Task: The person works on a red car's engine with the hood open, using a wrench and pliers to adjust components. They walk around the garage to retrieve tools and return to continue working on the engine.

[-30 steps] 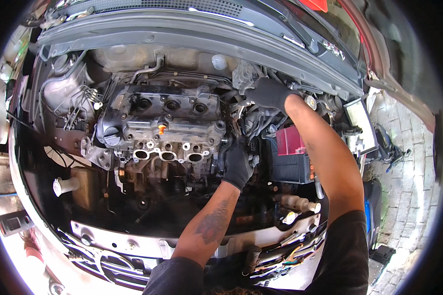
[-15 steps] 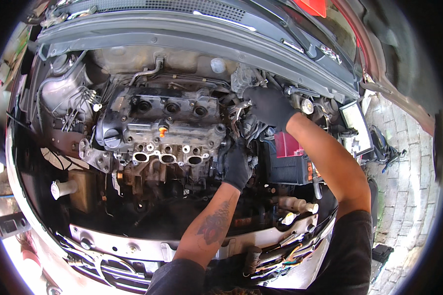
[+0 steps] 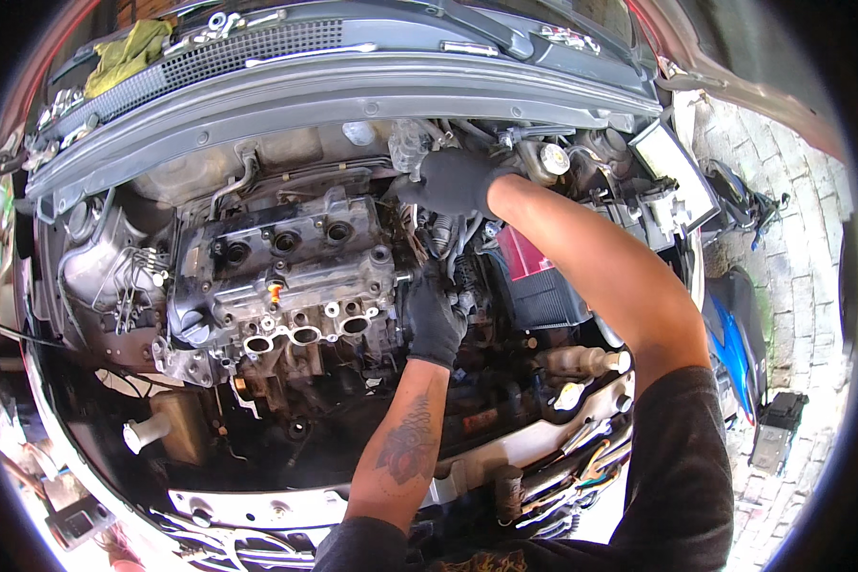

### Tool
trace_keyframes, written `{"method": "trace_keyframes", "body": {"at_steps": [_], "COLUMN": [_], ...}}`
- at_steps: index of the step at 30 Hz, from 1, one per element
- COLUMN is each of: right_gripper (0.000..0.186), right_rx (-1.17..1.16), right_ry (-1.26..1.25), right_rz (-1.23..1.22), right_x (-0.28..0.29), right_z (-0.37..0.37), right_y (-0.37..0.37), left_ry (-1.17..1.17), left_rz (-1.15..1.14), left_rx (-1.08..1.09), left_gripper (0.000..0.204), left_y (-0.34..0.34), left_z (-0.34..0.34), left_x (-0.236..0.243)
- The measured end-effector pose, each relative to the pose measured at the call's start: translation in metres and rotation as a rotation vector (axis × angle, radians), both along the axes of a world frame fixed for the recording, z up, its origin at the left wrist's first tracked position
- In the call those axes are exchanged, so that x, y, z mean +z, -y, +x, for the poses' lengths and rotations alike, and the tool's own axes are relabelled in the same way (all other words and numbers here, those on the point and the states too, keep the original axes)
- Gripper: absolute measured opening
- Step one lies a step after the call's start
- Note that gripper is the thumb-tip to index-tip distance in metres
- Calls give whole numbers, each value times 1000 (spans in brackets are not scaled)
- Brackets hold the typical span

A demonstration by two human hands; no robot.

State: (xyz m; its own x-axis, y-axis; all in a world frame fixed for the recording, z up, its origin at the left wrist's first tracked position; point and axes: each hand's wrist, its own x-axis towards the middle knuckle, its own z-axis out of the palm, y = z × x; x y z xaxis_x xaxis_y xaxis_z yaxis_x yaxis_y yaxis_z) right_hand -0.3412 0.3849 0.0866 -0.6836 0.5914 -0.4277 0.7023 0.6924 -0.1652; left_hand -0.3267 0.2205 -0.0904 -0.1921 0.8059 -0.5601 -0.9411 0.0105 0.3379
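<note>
Both hands wear black gloves and work at the right end of the engine (image 3: 286, 257), a dark block with a black cover and round port openings along its near side. My left hand (image 3: 436, 319) is down beside the engine's end, its fingers curled in among hoses (image 3: 465, 272). Farther back, my right hand (image 3: 456, 181) is bent over the fittings behind those hoses, fingers closed and pointing left. What either hand grips is hidden by the gloves and parts. An orange-yellow dipstick handle (image 3: 275, 293) stands up at the engine's front.
Right of my hands sits a battery (image 3: 543, 297) with a pink-red cover. A capped fluid reservoir (image 3: 553, 160) stands behind it. Spanners and a yellow-green cloth (image 3: 129, 55) lie along the windscreen cowl. Tools (image 3: 582, 477) rest by the front crossmember (image 3: 257, 505).
The view has shifted, so the engine appears farther left and the cloth on the cowl has come into sight. My right hand has turned over the fittings, covering the shiny part seen before.
</note>
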Motion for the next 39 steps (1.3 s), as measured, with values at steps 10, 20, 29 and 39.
{"method": "trace_keyframes", "body": {"at_steps": [10, 20, 29, 39], "right_gripper": [22, 24, 29, 23], "right_rx": [374, 453, 85, 150], "right_ry": [-80, 163, -130, -189], "right_rz": [293, 159, 61, 161], "right_x": [-34, -66, -53, -62], "right_z": [12, 0, -1, -46], "right_y": [5, -10, 10, -16], "left_ry": [-17, 74, -55, -1], "left_rz": [-110, -73, -83, 229], "left_rx": [80, -9, -98, -5], "left_gripper": [17, 14, 30, 25], "left_y": [6, 16, 6, 0], "left_z": [1, 1, -3, -17], "left_x": [2, 3, 60, 31]}}
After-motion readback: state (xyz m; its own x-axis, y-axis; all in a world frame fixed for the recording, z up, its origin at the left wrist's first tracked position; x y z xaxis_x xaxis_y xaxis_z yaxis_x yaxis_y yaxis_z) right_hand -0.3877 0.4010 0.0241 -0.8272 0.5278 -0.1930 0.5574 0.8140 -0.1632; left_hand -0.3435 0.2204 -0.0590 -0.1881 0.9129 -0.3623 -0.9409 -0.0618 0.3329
